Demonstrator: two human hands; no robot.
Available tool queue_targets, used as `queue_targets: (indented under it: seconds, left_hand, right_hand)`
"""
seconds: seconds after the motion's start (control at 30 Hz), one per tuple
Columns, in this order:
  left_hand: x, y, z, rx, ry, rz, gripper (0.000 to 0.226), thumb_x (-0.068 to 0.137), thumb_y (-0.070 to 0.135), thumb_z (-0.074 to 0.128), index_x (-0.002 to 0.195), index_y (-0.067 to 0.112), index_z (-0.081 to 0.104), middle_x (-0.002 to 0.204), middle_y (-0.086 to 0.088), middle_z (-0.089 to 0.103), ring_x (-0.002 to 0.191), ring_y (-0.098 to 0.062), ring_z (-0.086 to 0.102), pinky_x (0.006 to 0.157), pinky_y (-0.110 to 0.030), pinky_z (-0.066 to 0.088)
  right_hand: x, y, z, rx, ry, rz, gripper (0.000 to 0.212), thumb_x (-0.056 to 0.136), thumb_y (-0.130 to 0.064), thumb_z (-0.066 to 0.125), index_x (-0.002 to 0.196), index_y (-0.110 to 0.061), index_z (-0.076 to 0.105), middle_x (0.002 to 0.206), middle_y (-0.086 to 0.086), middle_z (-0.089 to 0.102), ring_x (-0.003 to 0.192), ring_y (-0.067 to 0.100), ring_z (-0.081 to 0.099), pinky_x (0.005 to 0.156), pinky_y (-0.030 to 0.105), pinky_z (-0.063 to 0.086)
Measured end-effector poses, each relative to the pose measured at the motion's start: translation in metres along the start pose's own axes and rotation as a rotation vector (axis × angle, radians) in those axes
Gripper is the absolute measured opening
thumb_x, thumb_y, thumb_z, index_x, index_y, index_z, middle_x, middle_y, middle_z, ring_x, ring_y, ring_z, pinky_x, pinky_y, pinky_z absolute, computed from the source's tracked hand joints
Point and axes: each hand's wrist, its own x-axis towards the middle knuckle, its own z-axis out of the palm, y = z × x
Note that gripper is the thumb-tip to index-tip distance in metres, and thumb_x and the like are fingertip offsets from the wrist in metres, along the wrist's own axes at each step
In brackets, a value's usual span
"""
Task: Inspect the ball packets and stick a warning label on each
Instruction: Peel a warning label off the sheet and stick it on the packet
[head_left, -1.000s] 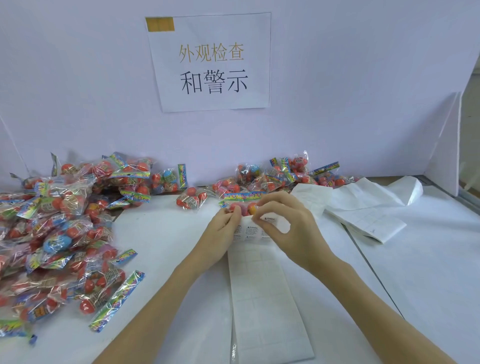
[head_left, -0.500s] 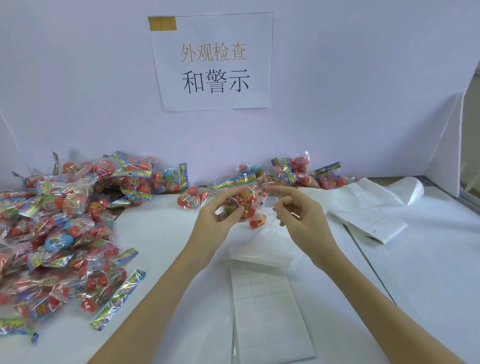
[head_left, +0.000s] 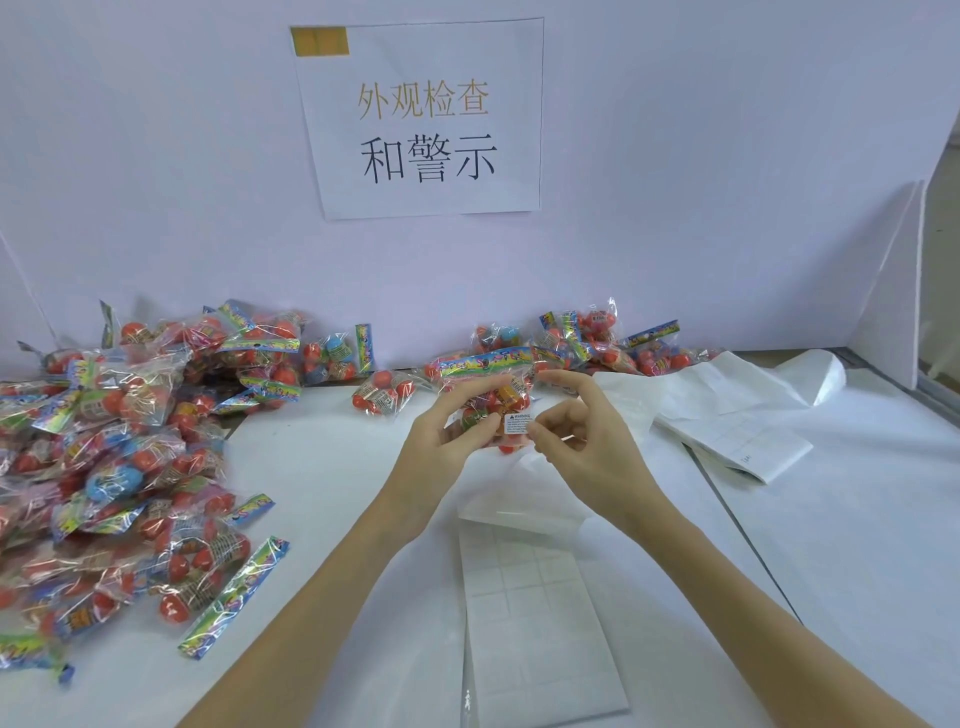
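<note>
My left hand (head_left: 447, 431) holds a clear packet of red and orange balls (head_left: 501, 395) with a rainbow header, lifted above the table. A small white warning label (head_left: 518, 423) lies on the packet's front. My right hand (head_left: 576, 441) pinches the label's right edge with thumb and forefinger, the other fingers spread. Below the hands lies the label sheet (head_left: 535, 618), its top end curled up.
A big heap of ball packets (head_left: 119, 457) fills the left of the table. A smaller pile (head_left: 587, 348) lies against the back wall. Used backing sheets (head_left: 727, 426) lie at the right. A paper sign (head_left: 421, 119) hangs on the wall.
A second ago both hands were down at the label sheet's top. The left hand has since lifted the packet, and the right hand has brought a label onto its front.
</note>
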Motion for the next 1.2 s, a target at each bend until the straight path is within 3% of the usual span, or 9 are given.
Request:
queue_targets:
  seconds: [0.17, 0.4, 0.53, 0.67, 0.77, 0.87, 1.03, 1.13, 1.2]
  left_hand:
    - [-0.001, 0.001, 0.003, 0.024, 0.008, 0.032, 0.039, 0.099, 0.010, 0.069, 0.132, 0.031, 0.069, 0.136, 0.011, 0.066, 0.129, -0.015, 0.062, 0.110, -0.045, 0.051]
    - [0.000, -0.001, 0.004, 0.023, 0.042, 0.068, 0.042, 0.098, 0.002, 0.067, 0.126, 0.033, 0.073, 0.131, 0.010, 0.070, 0.126, -0.011, 0.063, 0.104, -0.032, 0.053]
    - [-0.001, 0.000, 0.005, 0.006, 0.040, 0.068, 0.045, 0.099, 0.003, 0.066, 0.132, 0.033, 0.069, 0.133, 0.010, 0.069, 0.123, -0.013, 0.065, 0.106, -0.037, 0.055]
    - [-0.001, 0.003, 0.007, -0.090, 0.064, 0.040, 0.063, 0.096, 0.010, 0.074, 0.147, 0.043, 0.053, 0.130, 0.002, 0.070, 0.120, -0.019, 0.068, 0.104, -0.039, 0.056]
    - [-0.002, 0.003, 0.008, -0.140, 0.058, 0.031, 0.081, 0.091, 0.013, 0.080, 0.151, 0.053, 0.041, 0.125, -0.003, 0.072, 0.117, -0.024, 0.070, 0.099, -0.034, 0.057]
    - [0.000, 0.001, 0.007, -0.230, 0.052, -0.001, 0.088, 0.088, 0.012, 0.083, 0.150, 0.056, 0.039, 0.130, -0.009, 0.069, 0.118, -0.030, 0.070, 0.103, -0.043, 0.056]
    - [0.002, 0.001, 0.007, -0.276, 0.083, -0.012, 0.085, 0.086, 0.011, 0.083, 0.146, 0.057, 0.044, 0.148, -0.005, 0.057, 0.137, -0.028, 0.057, 0.108, -0.042, 0.053]
    - [0.001, -0.001, 0.007, -0.225, 0.122, 0.004, 0.085, 0.087, 0.011, 0.084, 0.147, 0.055, 0.043, 0.132, 0.002, 0.069, 0.118, -0.018, 0.070, 0.093, -0.028, 0.058]
    - [0.001, -0.002, 0.007, -0.170, 0.164, -0.006, 0.081, 0.085, 0.018, 0.087, 0.144, 0.054, 0.045, 0.114, 0.010, 0.075, 0.100, -0.017, 0.075, 0.084, -0.026, 0.060]
  right_hand:
    - [0.001, 0.002, 0.001, -0.023, -0.015, -0.016, 0.048, 0.097, -0.007, 0.070, 0.137, -0.025, 0.052, 0.077, -0.013, 0.072, 0.077, 0.010, 0.069, 0.081, 0.027, 0.057]
    - [-0.001, 0.004, 0.002, -0.091, -0.032, -0.018, 0.047, 0.098, -0.011, 0.070, 0.136, -0.028, 0.050, 0.078, -0.014, 0.071, 0.077, 0.009, 0.068, 0.076, 0.021, 0.055]
    - [0.000, 0.003, 0.001, -0.181, 0.036, 0.012, 0.033, 0.101, -0.022, 0.067, 0.130, -0.031, 0.054, 0.079, -0.007, 0.067, 0.075, 0.003, 0.064, 0.068, 0.014, 0.049]
    - [0.002, -0.001, 0.001, -0.037, -0.011, 0.146, 0.028, 0.098, -0.043, 0.067, 0.120, -0.025, 0.068, 0.093, -0.005, 0.074, 0.080, 0.005, 0.068, 0.071, 0.024, 0.059]
    - [0.001, -0.001, 0.001, 0.116, -0.055, 0.191, 0.028, 0.095, -0.035, 0.074, 0.106, -0.009, 0.075, 0.085, 0.002, 0.076, 0.074, 0.011, 0.070, 0.067, 0.022, 0.056]
    - [0.002, 0.000, -0.004, 0.302, -0.072, 0.216, 0.032, 0.089, -0.029, 0.079, 0.098, 0.001, 0.074, 0.084, 0.010, 0.074, 0.076, 0.016, 0.068, 0.073, 0.022, 0.057]
    - [0.005, 0.000, -0.011, 0.645, -0.215, 0.352, 0.029, 0.095, -0.022, 0.069, 0.110, 0.003, 0.070, 0.106, 0.019, 0.074, 0.089, 0.020, 0.072, 0.082, 0.021, 0.057]
    - [0.004, -0.001, -0.009, 0.614, -0.227, 0.390, 0.039, 0.100, -0.026, 0.064, 0.120, 0.007, 0.068, 0.111, 0.021, 0.074, 0.096, 0.021, 0.072, 0.085, 0.023, 0.057]
    - [0.002, -0.002, -0.006, 0.544, -0.192, 0.387, 0.040, 0.095, -0.030, 0.071, 0.118, 0.003, 0.070, 0.100, 0.016, 0.074, 0.087, 0.019, 0.070, 0.082, 0.023, 0.057]
